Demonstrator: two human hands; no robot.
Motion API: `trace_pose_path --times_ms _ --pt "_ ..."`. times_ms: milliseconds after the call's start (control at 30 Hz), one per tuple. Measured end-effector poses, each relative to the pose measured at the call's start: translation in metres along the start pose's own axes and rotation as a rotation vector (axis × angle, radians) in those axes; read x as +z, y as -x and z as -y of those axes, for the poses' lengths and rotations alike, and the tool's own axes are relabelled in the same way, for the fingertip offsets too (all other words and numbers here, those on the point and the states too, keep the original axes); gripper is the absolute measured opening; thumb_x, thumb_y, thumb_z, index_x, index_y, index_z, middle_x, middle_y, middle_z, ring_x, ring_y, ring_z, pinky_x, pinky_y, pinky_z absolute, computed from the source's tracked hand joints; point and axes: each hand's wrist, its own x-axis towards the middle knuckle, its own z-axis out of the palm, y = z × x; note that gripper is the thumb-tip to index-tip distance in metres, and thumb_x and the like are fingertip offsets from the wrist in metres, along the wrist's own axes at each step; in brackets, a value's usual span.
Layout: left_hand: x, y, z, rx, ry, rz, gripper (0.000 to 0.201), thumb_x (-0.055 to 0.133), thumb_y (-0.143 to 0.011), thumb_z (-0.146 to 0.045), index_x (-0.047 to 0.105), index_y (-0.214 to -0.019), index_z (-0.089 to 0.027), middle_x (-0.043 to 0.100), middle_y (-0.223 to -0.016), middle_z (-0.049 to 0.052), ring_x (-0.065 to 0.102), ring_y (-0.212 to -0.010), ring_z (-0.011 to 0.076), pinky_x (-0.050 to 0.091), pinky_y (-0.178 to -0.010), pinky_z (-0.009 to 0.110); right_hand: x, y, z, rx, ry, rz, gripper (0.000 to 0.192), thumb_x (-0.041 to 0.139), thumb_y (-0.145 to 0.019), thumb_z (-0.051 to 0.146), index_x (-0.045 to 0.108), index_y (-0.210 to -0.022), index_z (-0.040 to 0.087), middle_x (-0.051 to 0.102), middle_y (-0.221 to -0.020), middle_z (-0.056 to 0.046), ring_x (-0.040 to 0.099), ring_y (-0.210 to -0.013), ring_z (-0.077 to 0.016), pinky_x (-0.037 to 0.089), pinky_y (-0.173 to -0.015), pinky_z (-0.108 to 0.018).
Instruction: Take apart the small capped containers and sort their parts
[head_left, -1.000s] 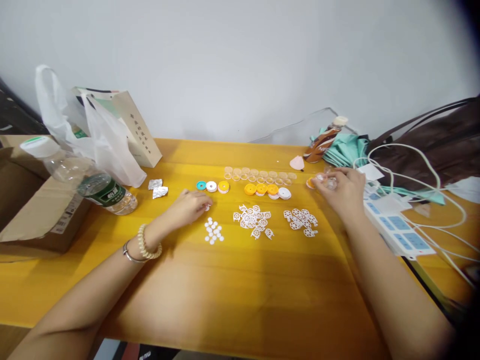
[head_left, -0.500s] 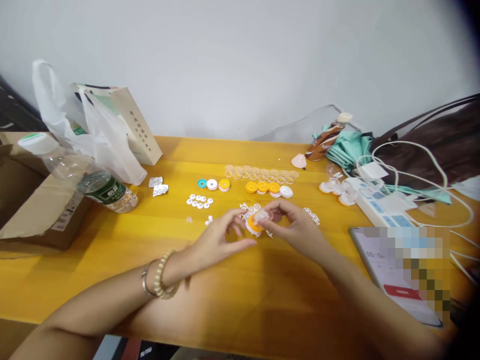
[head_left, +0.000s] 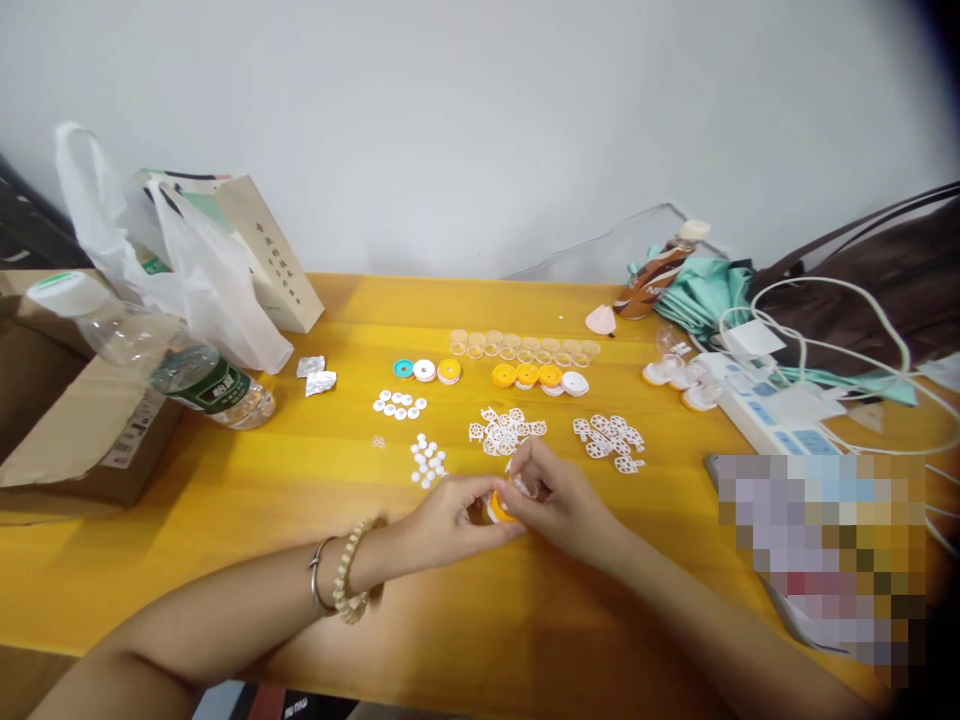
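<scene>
A small round piece with an orange-and-white base and a clear plastic part is held between both hands above the table's near half. My left hand has its thumb and fingers closed around the base's left side. My right hand pinches the piece from the right, its fingertips at the clear part. The fingers cover much of it. Just beyond lie a pile of white spoked plastic parts and, to the left, small white knobs. Another pile of spoked parts lies right of them.
Behind are clear cups in a row, coloured discs, orange and white discs and white caps. Clear-topped pieces stand right, by a power strip and phone. A water bottle and cardboard box are left.
Both hands have come nearer to me with the piece. My left hand, with fingers apart before, has closed on its base. The white spoked parts and knobs are now less covered.
</scene>
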Motion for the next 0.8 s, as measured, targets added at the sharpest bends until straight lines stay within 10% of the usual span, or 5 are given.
trace_pose_path --times_ms 200,300,433,633,800 --pt "-0.006 -0.001 0.002 -0.009 0.155 0.110 0.022 0.057 -0.082 -0.035 0.058 -0.081 -0.013 0.044 -0.065 -0.003 0.034 -0.055 0.0066 0.030 -0.050 0.018 -0.013 -0.002 0.001 -0.221 -0.032 0.160 0.006 0.050 -0.085 0.026 0.047 -0.089 0.021 0.048 -0.073 0.002 0.044 -0.063 -0.0111 0.039 -0.057 -0.022" --pt "-0.008 -0.001 0.003 0.001 0.183 0.022 0.023 0.057 -0.082 -0.037 0.058 -0.088 -0.014 0.047 -0.071 -0.001 0.040 -0.062 0.0088 0.037 -0.057 0.021 -0.017 -0.002 -0.003 -0.286 -0.047 0.119 0.036 0.058 -0.080 0.025 0.042 -0.113 0.023 0.049 -0.105 -0.007 0.049 -0.094 -0.0182 0.043 -0.082 -0.032" --pt "-0.010 -0.001 0.000 0.134 0.038 -0.150 0.029 0.063 -0.079 -0.036 0.060 -0.103 -0.019 0.054 -0.091 0.004 0.049 -0.085 0.0163 0.043 -0.080 0.031 -0.003 -0.001 -0.013 -0.150 -0.239 -0.101 0.051 0.064 -0.078 0.031 0.033 -0.118 0.027 0.044 -0.117 -0.008 0.051 -0.100 -0.0187 0.045 -0.085 -0.035" --pt "-0.012 0.005 -0.001 0.234 -0.214 -0.290 0.050 0.062 -0.080 -0.035 0.048 -0.128 -0.031 0.039 -0.115 0.008 0.039 -0.113 0.0239 0.035 -0.099 0.042 0.019 0.003 -0.003 -0.009 -0.723 0.130 0.031 0.056 -0.084 0.038 0.051 -0.113 0.027 0.056 -0.114 -0.006 0.053 -0.106 -0.0189 0.041 -0.094 -0.036" --pt "-0.017 0.006 -0.003 0.227 -0.264 -0.181 0.069 0.056 -0.085 -0.033 0.019 -0.142 -0.031 0.021 -0.140 0.010 0.015 -0.133 0.0288 0.019 -0.109 0.048 0.024 0.004 -0.008 0.146 -0.930 0.136 0.028 0.058 -0.082 0.042 0.063 -0.103 0.023 0.064 -0.106 -0.004 0.058 -0.099 -0.0194 0.041 -0.093 -0.037"
